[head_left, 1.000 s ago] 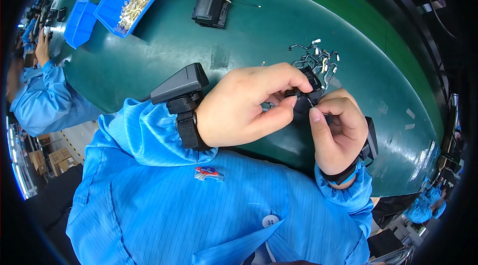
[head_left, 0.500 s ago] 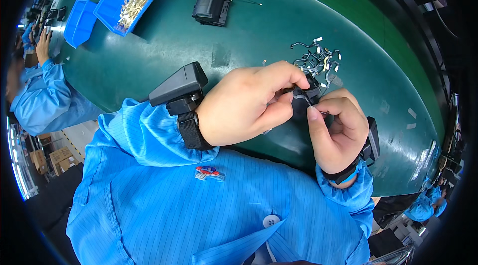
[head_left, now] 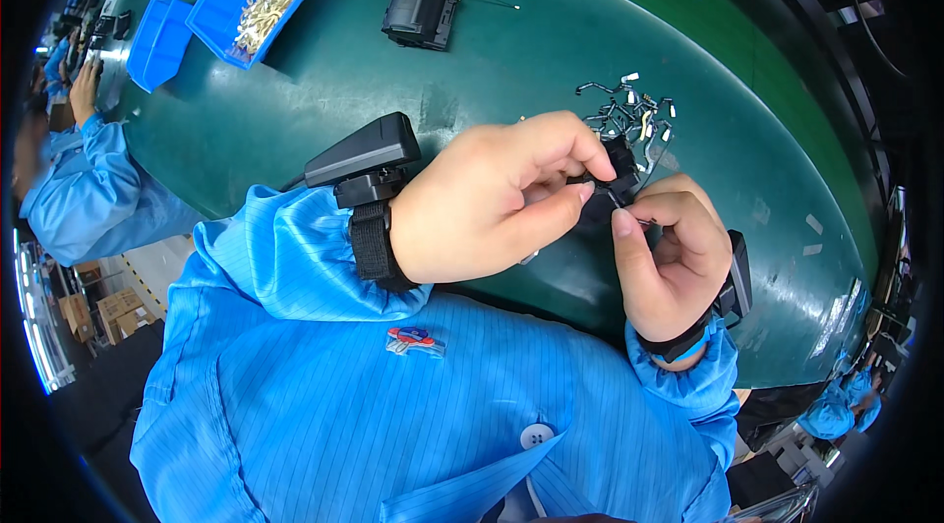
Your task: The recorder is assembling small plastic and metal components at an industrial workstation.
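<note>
My left hand (head_left: 506,199) is closed, thumb and forefinger pinched together at the near side of a black plastic part (head_left: 619,159). Much of that part is hidden behind my fingers. From the right, my right hand (head_left: 674,267) pinches a thin dark cable (head_left: 618,201) that runs toward the black part. The cable's far end is too small to make out. Just beyond both hands lies a loose pile of short black cables with white connectors (head_left: 639,115).
A black plastic housing (head_left: 421,7) with a thin lead sits farther back on the green table (head_left: 324,110). At the far left are a blue bin (head_left: 211,17) of small metallic pieces and a smaller blue bin (head_left: 157,41). A co-worker's blue sleeve (head_left: 88,184) is at left.
My left hand has shifted slightly right and away from me, its thumb and forefinger now higher on the black part. My right hand has barely moved and keeps its pinch.
</note>
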Demonstrator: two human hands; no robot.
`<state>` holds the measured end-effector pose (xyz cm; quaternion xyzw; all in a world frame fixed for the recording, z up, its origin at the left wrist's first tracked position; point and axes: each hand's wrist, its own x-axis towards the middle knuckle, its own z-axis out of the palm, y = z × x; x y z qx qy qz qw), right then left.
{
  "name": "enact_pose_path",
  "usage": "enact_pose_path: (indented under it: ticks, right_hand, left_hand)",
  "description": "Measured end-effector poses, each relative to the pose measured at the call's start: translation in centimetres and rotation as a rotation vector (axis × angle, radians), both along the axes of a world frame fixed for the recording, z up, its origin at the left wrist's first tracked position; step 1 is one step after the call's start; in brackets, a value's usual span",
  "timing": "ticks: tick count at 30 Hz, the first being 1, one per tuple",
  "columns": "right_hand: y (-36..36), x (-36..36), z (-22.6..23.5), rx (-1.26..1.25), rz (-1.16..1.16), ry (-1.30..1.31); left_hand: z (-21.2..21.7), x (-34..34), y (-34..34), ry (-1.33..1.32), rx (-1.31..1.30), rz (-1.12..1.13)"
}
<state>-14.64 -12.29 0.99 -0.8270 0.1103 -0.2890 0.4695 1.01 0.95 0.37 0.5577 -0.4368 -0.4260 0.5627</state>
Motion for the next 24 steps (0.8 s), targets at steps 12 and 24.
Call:
enact_pose_path:
  ticks: [12, 24]
  right_hand:
    - [-0.1, 0.2, -0.1, -0.076, -0.039, 0.017]
    - [0.5, 0.7, -0.8, 0.169, 0.132, -0.026]
  left_hand:
    - [0.3, 0.1, 0.1, 0.002, -0.019, 0.028]
    - [0.5, 0.1, 0.3, 0.133, -0.056, -0.041]
